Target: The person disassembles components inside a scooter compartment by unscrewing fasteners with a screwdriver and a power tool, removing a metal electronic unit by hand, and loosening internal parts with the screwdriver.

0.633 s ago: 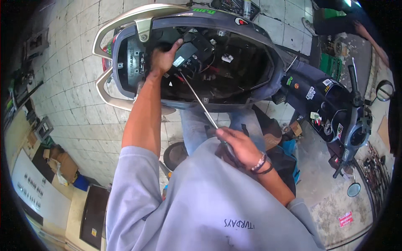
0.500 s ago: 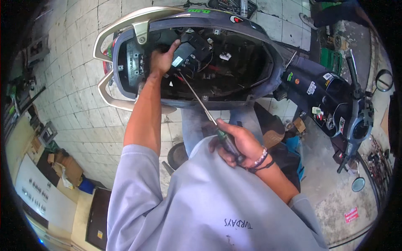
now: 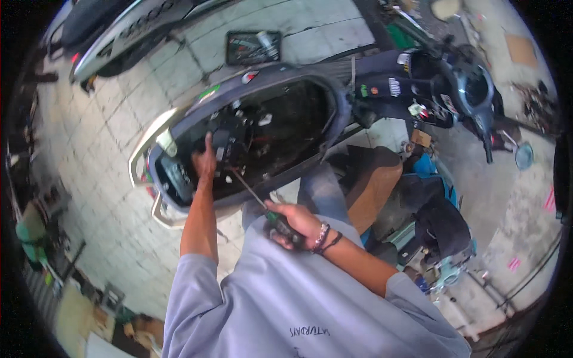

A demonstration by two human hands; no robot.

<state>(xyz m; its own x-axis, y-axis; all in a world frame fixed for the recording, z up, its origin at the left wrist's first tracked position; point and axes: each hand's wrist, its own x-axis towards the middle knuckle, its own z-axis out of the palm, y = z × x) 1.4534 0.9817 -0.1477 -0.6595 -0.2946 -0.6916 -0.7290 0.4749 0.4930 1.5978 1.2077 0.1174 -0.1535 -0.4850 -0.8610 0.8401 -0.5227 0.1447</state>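
Observation:
A scooter (image 3: 382, 95) stands before me with its seat off and the open rear compartment (image 3: 280, 125) showing wires and black parts. My left hand (image 3: 205, 162) reaches into that compartment and rests on a black part (image 3: 225, 142) near its rear end. My right hand (image 3: 293, 222) grips the green-and-black handle of a long screwdriver (image 3: 248, 190). Its thin shaft runs up and left, with the tip just beside my left hand inside the compartment.
A black tool tray (image 3: 253, 46) lies on the tiled floor beyond the scooter. Another scooter's body (image 3: 128, 33) fills the upper left. A brown seat (image 3: 373, 182) and dark bags (image 3: 439, 224) sit at my right. Clutter lines the left edge.
The view has swung, so the scooter now sits lower and more to the right. Both hands hold the same grip, left in the compartment, right on the screwdriver.

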